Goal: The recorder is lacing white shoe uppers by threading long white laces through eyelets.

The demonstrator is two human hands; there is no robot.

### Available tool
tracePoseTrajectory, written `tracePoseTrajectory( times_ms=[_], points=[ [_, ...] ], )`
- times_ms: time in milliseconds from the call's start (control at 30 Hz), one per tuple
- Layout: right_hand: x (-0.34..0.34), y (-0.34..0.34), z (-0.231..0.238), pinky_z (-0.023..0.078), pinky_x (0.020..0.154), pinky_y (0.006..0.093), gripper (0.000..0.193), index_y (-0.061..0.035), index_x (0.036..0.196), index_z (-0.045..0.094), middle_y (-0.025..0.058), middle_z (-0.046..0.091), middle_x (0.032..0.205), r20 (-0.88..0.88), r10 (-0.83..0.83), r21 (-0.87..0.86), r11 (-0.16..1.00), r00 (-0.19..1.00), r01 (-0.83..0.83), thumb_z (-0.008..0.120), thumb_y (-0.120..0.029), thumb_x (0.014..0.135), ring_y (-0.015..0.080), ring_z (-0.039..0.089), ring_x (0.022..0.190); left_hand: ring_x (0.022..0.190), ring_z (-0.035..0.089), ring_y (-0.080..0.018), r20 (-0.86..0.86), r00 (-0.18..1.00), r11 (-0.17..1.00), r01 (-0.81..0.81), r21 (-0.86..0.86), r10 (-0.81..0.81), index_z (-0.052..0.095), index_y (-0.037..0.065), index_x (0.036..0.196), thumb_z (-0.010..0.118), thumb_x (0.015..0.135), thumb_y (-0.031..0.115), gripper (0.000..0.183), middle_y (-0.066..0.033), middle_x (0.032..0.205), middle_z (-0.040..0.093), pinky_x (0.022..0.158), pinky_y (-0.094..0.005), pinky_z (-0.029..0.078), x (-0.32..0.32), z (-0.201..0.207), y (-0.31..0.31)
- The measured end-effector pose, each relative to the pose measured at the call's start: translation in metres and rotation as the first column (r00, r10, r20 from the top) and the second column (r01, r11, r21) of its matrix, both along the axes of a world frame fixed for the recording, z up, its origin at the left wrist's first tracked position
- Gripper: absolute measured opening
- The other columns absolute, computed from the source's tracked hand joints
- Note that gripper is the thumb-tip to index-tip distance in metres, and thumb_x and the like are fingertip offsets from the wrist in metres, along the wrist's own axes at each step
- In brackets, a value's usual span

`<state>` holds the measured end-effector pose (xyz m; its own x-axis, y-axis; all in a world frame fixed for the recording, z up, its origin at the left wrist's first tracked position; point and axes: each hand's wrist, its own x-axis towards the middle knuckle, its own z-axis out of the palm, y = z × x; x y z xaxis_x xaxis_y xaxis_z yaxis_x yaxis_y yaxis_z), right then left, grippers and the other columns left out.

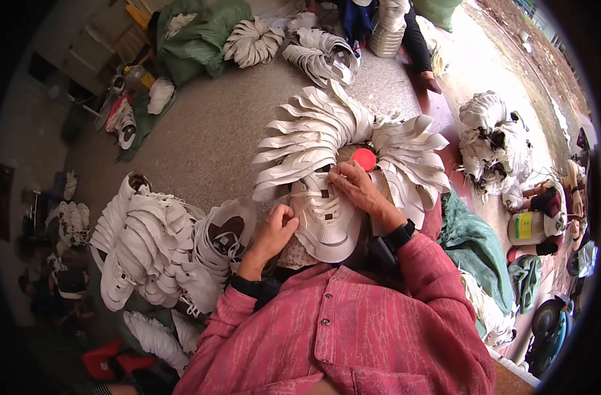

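Observation:
A white shoe upper (pixel 328 224) lies in my lap with its toe toward me, its tongue and crossed white shoelace (pixel 323 205) facing up. My right hand (pixel 359 187) pinches the shoelace at the top of the lacing, on the right edge of the upper. Beside the upper's left edge, my left hand (pixel 275 230) is closed, with thumb and forefinger together. Whatever sits in that pinch is too small to make out. Just beyond the upper, a round red lid or disc (pixel 364 158) shows between fanned stacks of white uppers (pixel 313 131).
More white uppers (pixel 149 237) are heaped at my left, and another fan (pixel 412 158) curves round on the right. A bundle (pixel 494 141) lies farther right, near green cloth (pixel 478 243). Another person's leg (pixel 419 46) and a green sack (pixel 198 39) are at the back.

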<state>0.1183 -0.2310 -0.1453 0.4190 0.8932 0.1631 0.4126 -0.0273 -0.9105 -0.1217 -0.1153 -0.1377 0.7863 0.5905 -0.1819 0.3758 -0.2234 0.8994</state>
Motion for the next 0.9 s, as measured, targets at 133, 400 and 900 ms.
tracePoseTrajectory(
  times_ms=[133, 400, 900],
  points=[
    [0.0, -0.001, 0.002, 0.039, 0.087, 0.0341, 0.023, -0.0083, 0.09, 0.067, 0.0056, 0.06, 0.089, 0.01, 0.014, 0.003, 1.0, 1.0, -0.014, 0.056, -0.028, 0.095, 0.0232, 0.05, 0.095, 0.082, 0.057, -0.0302, 0.006, 0.994, 0.961, 0.102, 0.256, -0.108, 0.054, 0.001, 0.089, 0.065, 0.083, 0.016, 0.02, -0.0133, 0.086, 0.059, 0.074, -0.0384, 0.046, -0.001, -0.005, 0.011],
    [0.0, 0.001, 0.002, 0.036, 0.085, 0.0315, 0.026, -0.0076, 0.087, 0.066, 0.0025, 0.06, 0.083, 0.046, 0.026, 0.031, 0.999, 0.999, -0.028, 0.054, -0.028, 0.098, 0.0186, 0.049, 0.088, 0.083, 0.047, -0.0071, 0.005, 1.0, 0.924, -0.007, -0.383, 0.01, 0.059, 0.002, 0.092, 0.065, 0.091, 0.029, 0.027, 0.0028, 0.089, 0.055, 0.075, -0.0231, 0.041, -0.006, -0.017, 0.013],
    [0.001, -0.001, 0.007, 0.041, 0.085, 0.0348, 0.021, -0.0072, 0.089, 0.068, 0.0088, 0.061, 0.092, -0.014, 0.033, -0.002, 0.999, 0.999, -0.033, 0.06, -0.027, 0.093, 0.0247, 0.051, 0.094, 0.046, 0.036, -0.0095, 0.62, 0.741, 0.69, 0.308, -0.655, 0.257, 0.041, 0.013, 0.061, 0.05, 0.099, 0.038, 0.046, 0.0015, 0.051, 0.037, 0.053, -0.0268, 0.039, -0.06, 0.054, 0.034]
  ],
)
